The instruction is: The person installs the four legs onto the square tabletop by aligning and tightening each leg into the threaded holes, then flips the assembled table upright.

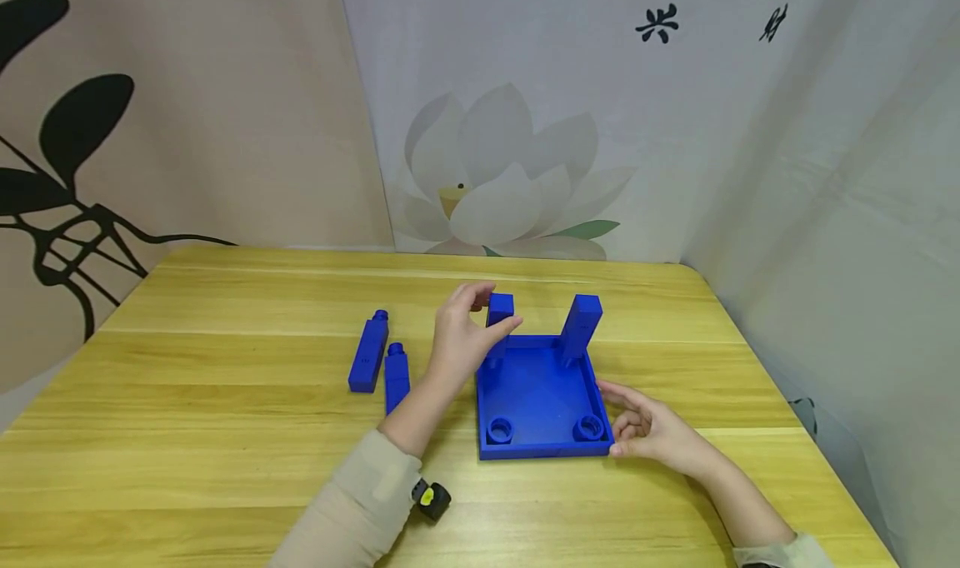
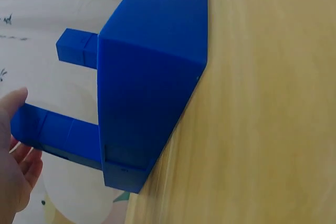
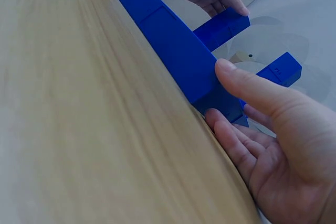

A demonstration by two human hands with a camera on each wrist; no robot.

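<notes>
A blue square tray [image 1: 536, 397] with a raised rim lies on the table, with round threaded sockets in its two near corners. Blue square legs stand in both far corners. My left hand [image 1: 461, 331] reaches over the left side and holds the top of the far-left leg [image 2: 65, 132] between thumb and fingers. The far-right leg [image 1: 581, 326] leans slightly outward in the head view, free of either hand. At the tray's right side, my right hand [image 1: 648, 430] grips the wall near the front corner, thumb and fingertips against it, as the right wrist view shows [image 3: 278, 145].
Two loose blue legs with narrow round ends lie left of the tray: one farther out [image 1: 368, 356], another [image 1: 397, 376] partly covered by my left forearm. The wooden table [image 1: 225, 401] ends at a printed curtain [image 1: 525, 135] behind and a pale curtain on the right.
</notes>
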